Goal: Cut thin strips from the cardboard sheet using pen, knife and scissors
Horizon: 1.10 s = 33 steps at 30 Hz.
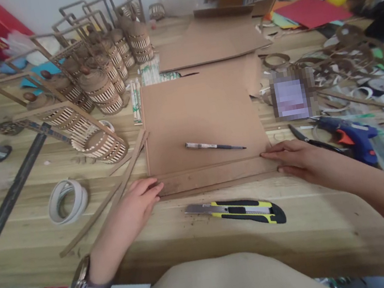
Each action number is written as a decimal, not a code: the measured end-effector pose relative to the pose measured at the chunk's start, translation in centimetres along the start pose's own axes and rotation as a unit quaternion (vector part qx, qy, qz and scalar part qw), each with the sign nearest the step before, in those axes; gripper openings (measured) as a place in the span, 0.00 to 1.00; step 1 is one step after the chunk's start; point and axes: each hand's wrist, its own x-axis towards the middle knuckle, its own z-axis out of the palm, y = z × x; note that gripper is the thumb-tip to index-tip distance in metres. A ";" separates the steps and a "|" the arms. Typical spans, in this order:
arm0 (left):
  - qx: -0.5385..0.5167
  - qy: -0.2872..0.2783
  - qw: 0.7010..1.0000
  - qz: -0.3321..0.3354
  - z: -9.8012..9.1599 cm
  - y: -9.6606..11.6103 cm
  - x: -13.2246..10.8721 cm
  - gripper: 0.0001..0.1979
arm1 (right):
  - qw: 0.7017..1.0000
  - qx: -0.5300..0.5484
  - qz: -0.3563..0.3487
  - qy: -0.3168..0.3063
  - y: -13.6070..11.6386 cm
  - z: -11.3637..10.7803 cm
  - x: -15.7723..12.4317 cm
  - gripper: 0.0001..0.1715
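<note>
Both hands rest on a long, flat strip of brown cardboard [215,175], which lies crosswise between them. The left hand [145,193] touches the strip's left end with its fingertips; the fingers lie close together. The right hand [292,159] is set at the opposite end, forefinger and thumb apart across the strip's width. Whether either hand clamps the strip or only presses on it cannot be told.

Directly beyond the hands lies a broad, rectangular brown cardboard sheet [197,108]. A slim black-and-white pen [216,145] lies on this sheet, between the hands and slightly forward of them. On the body side of the strip, between the hands, is a yellow-and-black utility knife [245,212], blade end toward the left hand. A white ring-shaped tape roll [53,206] stands left of the left hand. A blue hot-glue gun with a red trigger [358,136] lies just beyond the right forearm.
</note>
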 end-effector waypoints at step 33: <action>-0.025 0.002 1.000 0.013 0.4 -1.5 0.7 0.17 | 1.000 0.019 -0.002 0.003 -0.6 -0.1 -0.4 0.28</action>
